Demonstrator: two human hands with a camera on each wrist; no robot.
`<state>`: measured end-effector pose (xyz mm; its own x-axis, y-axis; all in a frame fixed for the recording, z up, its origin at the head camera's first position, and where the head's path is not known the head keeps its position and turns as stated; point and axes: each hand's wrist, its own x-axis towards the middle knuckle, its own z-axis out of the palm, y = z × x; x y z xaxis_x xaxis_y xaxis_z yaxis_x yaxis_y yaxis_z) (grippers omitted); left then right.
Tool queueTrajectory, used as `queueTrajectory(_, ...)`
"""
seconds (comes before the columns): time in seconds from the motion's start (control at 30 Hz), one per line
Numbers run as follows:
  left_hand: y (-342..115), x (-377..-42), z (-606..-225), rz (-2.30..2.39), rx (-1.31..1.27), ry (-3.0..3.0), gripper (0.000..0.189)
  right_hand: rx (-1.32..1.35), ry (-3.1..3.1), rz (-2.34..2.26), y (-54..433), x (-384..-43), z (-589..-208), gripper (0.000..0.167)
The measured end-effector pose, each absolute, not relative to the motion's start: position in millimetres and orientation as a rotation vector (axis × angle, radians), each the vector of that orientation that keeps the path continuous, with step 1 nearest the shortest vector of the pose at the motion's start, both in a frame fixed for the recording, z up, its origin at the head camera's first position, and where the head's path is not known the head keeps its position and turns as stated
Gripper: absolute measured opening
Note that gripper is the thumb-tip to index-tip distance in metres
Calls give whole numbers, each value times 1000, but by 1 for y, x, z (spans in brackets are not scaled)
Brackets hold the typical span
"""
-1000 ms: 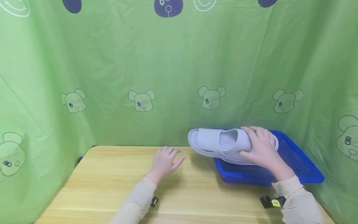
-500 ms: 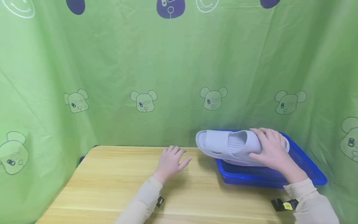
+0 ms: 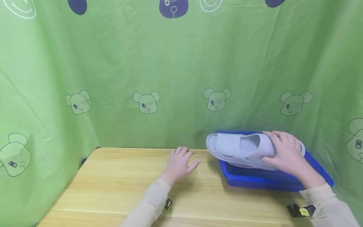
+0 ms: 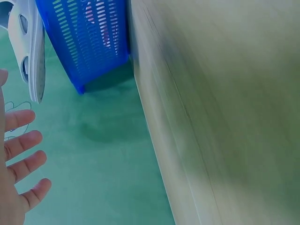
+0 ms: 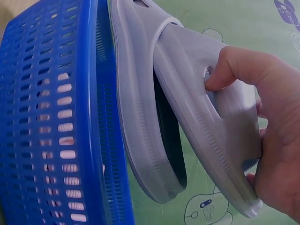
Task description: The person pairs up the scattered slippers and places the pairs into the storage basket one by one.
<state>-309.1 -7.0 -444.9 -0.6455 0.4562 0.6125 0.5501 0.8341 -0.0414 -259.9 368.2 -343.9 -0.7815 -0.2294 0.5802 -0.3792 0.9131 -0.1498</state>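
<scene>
A pair of grey slippers, one overlapping the other (image 3: pixel 228 145), is held over the blue basket (image 3: pixel 249 183) by my right hand (image 3: pixel 286 154). In the right wrist view the thumb hooks into a side opening of the outer slipper (image 5: pixel 192 103), and the other fingers go behind it. The inner slipper (image 5: pixel 136 112) hangs beside it, next to the basket's rim. The slippers' left end sticks out past the basket's left edge. My left hand (image 3: pixel 178 164) is left of the basket, its fingers spread and holding nothing; the left wrist view shows them apart from the slippers.
Pinkish, ribbed things (image 5: pixel 65 126) show through the basket's holes. The basket stands at the right rear of the wooden table (image 3: pixel 113 183). Green curtain (image 3: pixel 175 63) with bear prints surrounds the table at the back and sides.
My right hand has carried the slippers to the right, further over the basket. My left hand has shifted a little to the right as well. The head view has turned slightly.
</scene>
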Motion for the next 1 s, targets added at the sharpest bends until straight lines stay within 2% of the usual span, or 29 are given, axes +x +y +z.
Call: queueTrajectory(1.0,33,-311,-447,-132,-811,-2645,67,404,-2545,296,413,-250,-346,93)
